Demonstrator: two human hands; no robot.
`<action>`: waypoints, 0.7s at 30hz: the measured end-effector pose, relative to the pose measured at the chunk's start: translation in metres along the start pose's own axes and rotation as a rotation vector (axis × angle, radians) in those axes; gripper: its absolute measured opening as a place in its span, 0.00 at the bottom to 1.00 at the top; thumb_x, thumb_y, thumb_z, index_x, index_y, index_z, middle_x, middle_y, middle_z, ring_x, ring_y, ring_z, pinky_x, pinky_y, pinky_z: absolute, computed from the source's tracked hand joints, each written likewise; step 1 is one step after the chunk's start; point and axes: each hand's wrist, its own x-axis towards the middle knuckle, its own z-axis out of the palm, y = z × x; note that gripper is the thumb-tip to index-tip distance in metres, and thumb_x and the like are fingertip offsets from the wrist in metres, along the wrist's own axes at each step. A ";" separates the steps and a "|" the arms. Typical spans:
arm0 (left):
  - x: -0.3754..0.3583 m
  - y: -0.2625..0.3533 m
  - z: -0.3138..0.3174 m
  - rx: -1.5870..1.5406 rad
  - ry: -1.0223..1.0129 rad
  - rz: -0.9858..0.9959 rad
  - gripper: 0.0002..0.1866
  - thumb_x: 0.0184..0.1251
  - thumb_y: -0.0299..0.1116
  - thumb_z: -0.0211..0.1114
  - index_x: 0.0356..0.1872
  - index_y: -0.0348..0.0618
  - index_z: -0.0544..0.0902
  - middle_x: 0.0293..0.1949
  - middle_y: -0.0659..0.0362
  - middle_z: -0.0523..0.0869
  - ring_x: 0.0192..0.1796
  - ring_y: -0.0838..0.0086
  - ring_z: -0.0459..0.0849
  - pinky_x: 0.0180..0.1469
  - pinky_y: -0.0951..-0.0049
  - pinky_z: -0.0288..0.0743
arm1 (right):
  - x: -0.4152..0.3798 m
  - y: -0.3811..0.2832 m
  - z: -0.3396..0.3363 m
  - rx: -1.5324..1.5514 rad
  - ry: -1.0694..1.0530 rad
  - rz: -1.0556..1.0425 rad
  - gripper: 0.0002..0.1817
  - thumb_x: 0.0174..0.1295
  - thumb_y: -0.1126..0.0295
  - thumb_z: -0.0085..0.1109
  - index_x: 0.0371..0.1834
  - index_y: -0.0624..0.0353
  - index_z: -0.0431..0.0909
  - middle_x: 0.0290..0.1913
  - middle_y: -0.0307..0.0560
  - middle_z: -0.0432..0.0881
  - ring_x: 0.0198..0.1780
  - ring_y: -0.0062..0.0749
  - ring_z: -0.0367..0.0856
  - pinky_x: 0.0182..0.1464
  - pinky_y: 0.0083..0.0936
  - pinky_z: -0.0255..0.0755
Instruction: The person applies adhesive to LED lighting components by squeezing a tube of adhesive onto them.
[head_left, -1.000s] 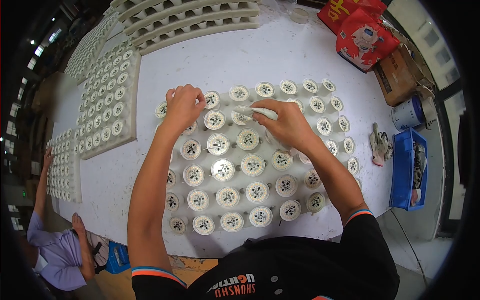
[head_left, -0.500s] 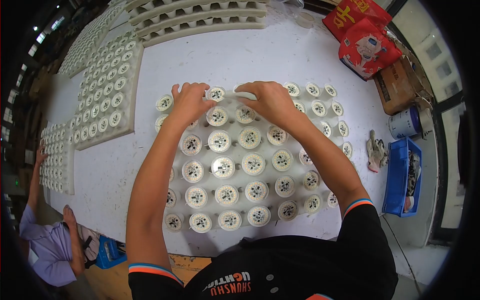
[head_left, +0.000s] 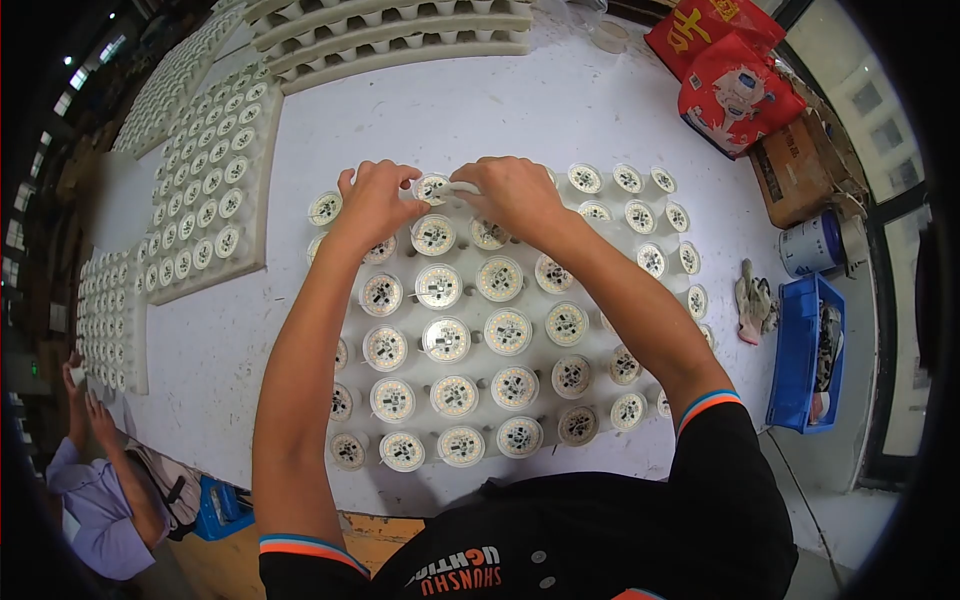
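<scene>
Rows of open LED bulbs [head_left: 445, 339], each with a round board of chips on top, stand upright in a pale foam tray [head_left: 480, 361] before me. My left hand [head_left: 378, 205] has thumb and forefinger curled about the left rim of one bulb [head_left: 431, 187] in the far row. Pinched in my right hand [head_left: 515, 198] is a small white elongated piece [head_left: 459, 188], its tip at that same bulb's right edge. What kind of piece it is I cannot make out. My right forearm covers some bulbs on the right.
More filled trays [head_left: 205, 190] lie at the left; stacked foam trays [head_left: 390, 35] stand at the back. Right side: red bags [head_left: 735, 95], a cardboard box [head_left: 795, 175], a tin [head_left: 810, 245], a glove [head_left: 750, 305] and a blue bin [head_left: 790, 350]. A co-worker [head_left: 105, 500] is at far left.
My right hand has moved left with the white piece, up to the bulb by my left hand. The left hand has stayed nearly still. The co-worker's hands have come together, holding something white.
</scene>
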 end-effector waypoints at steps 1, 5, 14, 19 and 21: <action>0.000 0.001 -0.001 -0.004 -0.003 0.001 0.24 0.47 0.41 0.76 0.49 0.48 0.86 0.39 0.61 0.83 0.49 0.66 0.76 0.64 0.59 0.53 | 0.000 0.000 0.001 -0.001 0.001 -0.003 0.11 0.60 0.60 0.63 0.42 0.48 0.86 0.34 0.47 0.86 0.35 0.44 0.85 0.35 0.40 0.78; -0.001 -0.001 0.001 -0.003 0.004 0.009 0.24 0.47 0.40 0.76 0.49 0.47 0.86 0.38 0.62 0.83 0.48 0.66 0.77 0.63 0.60 0.54 | 0.001 0.002 0.004 -0.004 0.009 -0.016 0.09 0.60 0.61 0.63 0.39 0.50 0.86 0.34 0.47 0.86 0.34 0.45 0.85 0.35 0.41 0.78; 0.000 -0.004 0.004 -0.011 0.024 0.017 0.23 0.47 0.40 0.76 0.48 0.48 0.87 0.38 0.62 0.83 0.49 0.66 0.77 0.62 0.61 0.56 | 0.002 0.000 0.001 -0.020 -0.034 0.013 0.10 0.59 0.61 0.62 0.39 0.50 0.85 0.34 0.47 0.86 0.34 0.45 0.85 0.36 0.41 0.78; 0.000 -0.003 0.003 -0.002 0.022 0.016 0.23 0.46 0.40 0.76 0.48 0.49 0.87 0.38 0.62 0.84 0.48 0.66 0.78 0.62 0.61 0.57 | 0.001 0.000 0.001 -0.011 -0.003 -0.015 0.09 0.58 0.62 0.63 0.35 0.53 0.84 0.32 0.49 0.86 0.33 0.47 0.85 0.33 0.42 0.77; 0.000 -0.003 0.003 0.000 0.021 0.018 0.24 0.46 0.40 0.76 0.48 0.49 0.87 0.38 0.62 0.84 0.48 0.66 0.78 0.61 0.62 0.57 | 0.002 0.000 0.002 -0.010 -0.009 -0.011 0.09 0.58 0.62 0.63 0.35 0.53 0.84 0.32 0.49 0.86 0.33 0.47 0.85 0.33 0.42 0.77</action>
